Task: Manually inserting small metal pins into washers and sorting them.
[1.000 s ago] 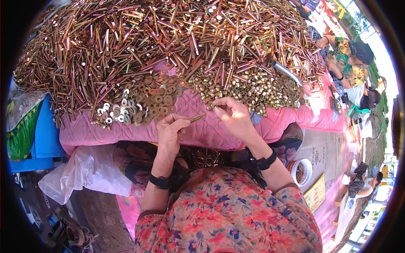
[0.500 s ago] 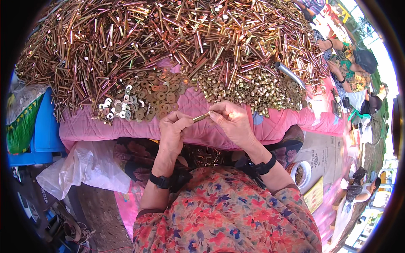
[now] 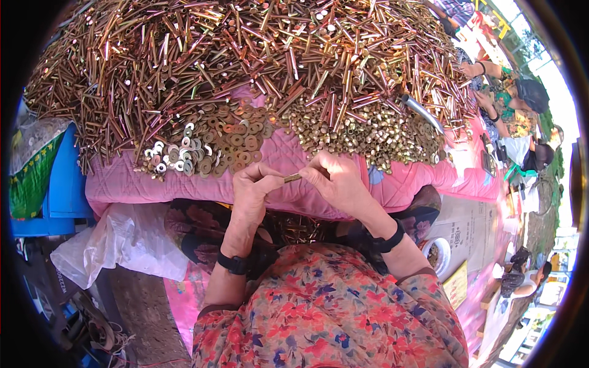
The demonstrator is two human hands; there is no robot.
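Observation:
A short brass-coloured metal tube (image 3: 292,178) spans the gap between my two hands, just above the near edge of the pink quilted cover. My left hand (image 3: 253,189) pinches its left end between thumb and fingers. The other end is in the pinch of my right hand (image 3: 336,183); both tips of the tube are hidden by fingers. Flat round washers (image 3: 236,140) lie in a pile beyond my left hand. Past my right hand is a heap of small brass-coloured nuts (image 3: 350,132).
A large mound of metal tubes (image 3: 215,55) covers the far side of the pink quilted cover (image 3: 147,181). A bent grey pipe (image 3: 423,113) lies by the nuts. Clear plastic sheeting (image 3: 132,245) hangs at left, near a blue bin (image 3: 61,184). Other people sit at far right.
My right hand has shifted slightly left toward my left hand, and less of the tube shows between them. The piles have stayed as they were.

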